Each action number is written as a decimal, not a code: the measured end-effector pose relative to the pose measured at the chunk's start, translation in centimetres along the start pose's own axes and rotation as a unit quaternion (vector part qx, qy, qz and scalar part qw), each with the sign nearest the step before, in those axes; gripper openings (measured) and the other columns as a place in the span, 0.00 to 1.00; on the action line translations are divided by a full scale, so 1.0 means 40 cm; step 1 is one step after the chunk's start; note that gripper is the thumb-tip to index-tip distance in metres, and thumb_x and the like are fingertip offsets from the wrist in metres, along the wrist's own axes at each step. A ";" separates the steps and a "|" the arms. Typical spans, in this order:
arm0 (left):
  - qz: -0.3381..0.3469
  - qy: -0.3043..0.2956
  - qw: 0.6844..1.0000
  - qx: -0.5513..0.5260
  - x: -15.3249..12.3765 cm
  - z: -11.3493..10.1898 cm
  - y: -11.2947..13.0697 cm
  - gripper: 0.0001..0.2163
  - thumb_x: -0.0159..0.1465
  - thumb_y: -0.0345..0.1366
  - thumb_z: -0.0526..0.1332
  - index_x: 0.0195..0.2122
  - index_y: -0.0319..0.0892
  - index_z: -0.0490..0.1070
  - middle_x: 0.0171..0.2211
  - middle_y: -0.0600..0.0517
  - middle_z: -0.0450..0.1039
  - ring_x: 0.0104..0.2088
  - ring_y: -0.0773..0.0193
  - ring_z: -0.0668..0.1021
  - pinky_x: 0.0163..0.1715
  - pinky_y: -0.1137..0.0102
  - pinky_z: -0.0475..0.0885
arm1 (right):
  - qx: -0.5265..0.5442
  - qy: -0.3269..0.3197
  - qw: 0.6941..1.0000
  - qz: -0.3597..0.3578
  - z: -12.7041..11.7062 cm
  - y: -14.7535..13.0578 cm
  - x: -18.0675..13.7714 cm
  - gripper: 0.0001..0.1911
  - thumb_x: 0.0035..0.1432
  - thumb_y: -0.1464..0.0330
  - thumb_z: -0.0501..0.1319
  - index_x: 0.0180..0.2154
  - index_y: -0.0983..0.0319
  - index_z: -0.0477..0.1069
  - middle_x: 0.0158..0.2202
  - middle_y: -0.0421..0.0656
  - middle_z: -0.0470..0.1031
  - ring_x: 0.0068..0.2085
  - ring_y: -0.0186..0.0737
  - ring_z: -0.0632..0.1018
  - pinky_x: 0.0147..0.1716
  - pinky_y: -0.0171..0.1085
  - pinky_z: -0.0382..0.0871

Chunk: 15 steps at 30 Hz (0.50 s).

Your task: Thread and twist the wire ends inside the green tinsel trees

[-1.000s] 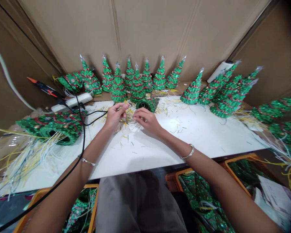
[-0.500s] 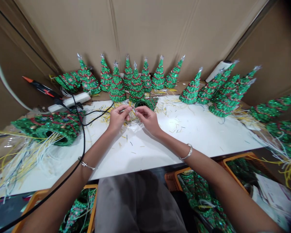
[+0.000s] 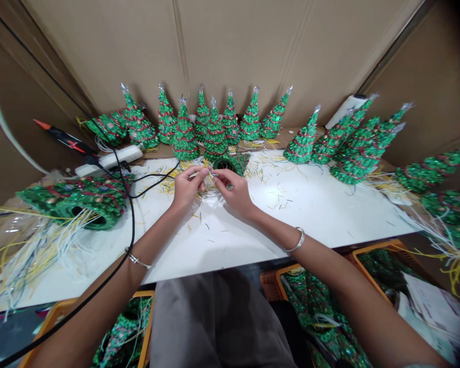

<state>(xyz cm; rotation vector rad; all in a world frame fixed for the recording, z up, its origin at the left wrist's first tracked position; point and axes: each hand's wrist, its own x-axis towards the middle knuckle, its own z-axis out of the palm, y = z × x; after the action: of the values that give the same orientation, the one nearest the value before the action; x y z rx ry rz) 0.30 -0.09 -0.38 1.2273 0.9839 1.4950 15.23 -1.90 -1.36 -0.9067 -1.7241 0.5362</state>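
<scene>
Head view: left hand [image 3: 187, 185] and right hand [image 3: 234, 190] have drawn together, apparently pinching thin wires [image 3: 210, 173] between them for joint handling.

The green cone-shaped glittery tree lying in the middle [image 3: 242, 162] carries touches of red, and its round opening [image 3: 224, 165] looks dark. The standing green cone-shaped glittery trees [image 3: 215, 135] are striped in wavy red and have silvery tips [image 3: 213, 101]. The thin cut wire pieces [image 3: 164, 189] are mostly yellow, some dark, upon the flat white tabletop [image 3: 329, 214]. The plastic baskets [image 3: 274, 286] are orange, the tall cardboard wall [image 3: 245, 46] is plain brown, the cloth trousers [image 3: 214, 322] are grey.
</scene>
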 end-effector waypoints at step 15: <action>0.011 -0.024 1.000 0.007 0.005 -0.011 -0.005 0.15 0.50 0.47 0.73 0.31 0.41 0.79 0.32 0.50 0.79 0.18 0.74 0.68 0.17 0.74 0.62 | -0.103 0.002 0.989 -0.104 -0.015 0.004 0.005 0.14 0.68 0.64 0.53 0.44 0.61 0.75 0.34 0.46 0.72 0.36 0.40 0.72 0.37 0.38 0.67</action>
<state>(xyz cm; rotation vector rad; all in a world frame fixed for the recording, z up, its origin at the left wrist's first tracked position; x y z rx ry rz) -0.09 0.15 -0.62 1.2819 0.9522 1.4706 15.81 -1.70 -1.15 -0.8561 -1.8687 0.2221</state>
